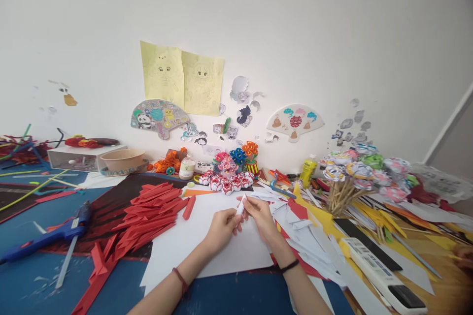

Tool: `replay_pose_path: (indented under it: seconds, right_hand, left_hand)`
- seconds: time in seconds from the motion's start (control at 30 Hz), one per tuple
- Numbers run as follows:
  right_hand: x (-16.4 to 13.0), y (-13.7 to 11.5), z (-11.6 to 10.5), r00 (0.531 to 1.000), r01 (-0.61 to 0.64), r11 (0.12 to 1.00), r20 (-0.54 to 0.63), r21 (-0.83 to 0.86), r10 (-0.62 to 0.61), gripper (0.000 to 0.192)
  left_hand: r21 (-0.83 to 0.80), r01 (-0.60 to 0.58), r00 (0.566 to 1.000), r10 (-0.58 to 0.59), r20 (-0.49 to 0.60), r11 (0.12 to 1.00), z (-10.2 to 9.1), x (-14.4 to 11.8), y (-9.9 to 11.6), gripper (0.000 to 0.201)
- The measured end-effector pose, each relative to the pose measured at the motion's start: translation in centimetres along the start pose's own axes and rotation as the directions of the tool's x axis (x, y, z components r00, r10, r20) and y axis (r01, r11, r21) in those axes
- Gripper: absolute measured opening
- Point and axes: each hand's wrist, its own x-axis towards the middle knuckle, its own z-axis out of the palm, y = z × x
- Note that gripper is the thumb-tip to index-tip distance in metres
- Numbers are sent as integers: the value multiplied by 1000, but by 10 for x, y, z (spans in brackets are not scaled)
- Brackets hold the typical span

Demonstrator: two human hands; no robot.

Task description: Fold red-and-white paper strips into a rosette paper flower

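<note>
Both hands meet over the white sheet (192, 246) mid-counter, left hand (220, 229) & right hand (260, 216) each pinching an end of a small white paper strip (241, 205), lifted clear prob. for folding, w/ folded red strips (148, 214) piled just left within reach.

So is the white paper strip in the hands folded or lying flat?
Folded, it seems: the white paper strip stands narrow and raised between the left hand and right hand, above the white sheet.

small white folded paper strip (241, 204), tilted upright, above white sheet (207, 246)
</note>
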Motion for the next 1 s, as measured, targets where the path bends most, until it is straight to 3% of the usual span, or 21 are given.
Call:
replay_pose_path:
  seconds: [0.3,0.57,1.0]
  right_hand:
    - [-1,-1,-2,998,50,998,28,-35,-49,37]
    - [-1,-1,-1,1000,17,1000,21,-10,-16,40]
    - [0,-3,-1,995,-56,989,94,140,43,41]
  left_hand:
    - [30,2,1000,-2,-19,1000,0,-3,3,34]
    - [20,-2,1000,2,-19,1000,0,-3,3,33]
    - [-132,-13,1000,15,10,991,-2,0,5,41]
